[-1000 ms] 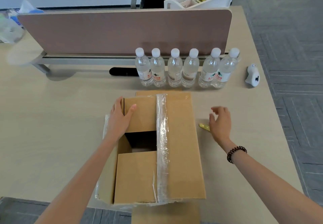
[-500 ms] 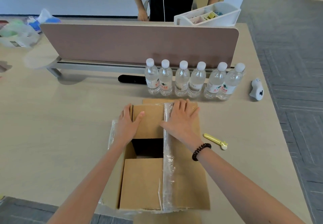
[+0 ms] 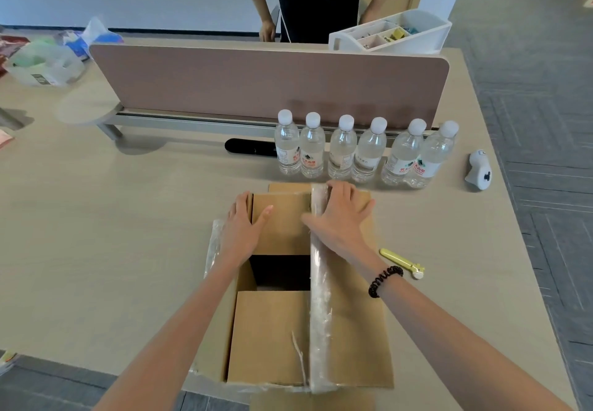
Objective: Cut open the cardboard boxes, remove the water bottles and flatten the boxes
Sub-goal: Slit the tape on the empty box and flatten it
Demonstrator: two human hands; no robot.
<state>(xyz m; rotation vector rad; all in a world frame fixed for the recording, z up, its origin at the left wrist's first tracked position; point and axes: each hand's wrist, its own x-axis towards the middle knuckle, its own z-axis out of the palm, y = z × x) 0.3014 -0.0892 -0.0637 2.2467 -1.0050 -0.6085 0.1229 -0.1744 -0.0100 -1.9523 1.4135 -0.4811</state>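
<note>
Box [image 3: 349, 330] at the table's [image 3: 128, 234] near edge, long axis running straight away. On its far end: left hand [image 3: 244, 227] flat on the left flap [image 3: 282, 218], right hand [image 3: 340, 214] across the taped seam [image 3: 319, 298], grip unclear.

Single head view, wide-angle, looking forward and down; box [image 3: 349, 330] close at lower centre, divider [image 3: 256, 83] across the top.
</note>
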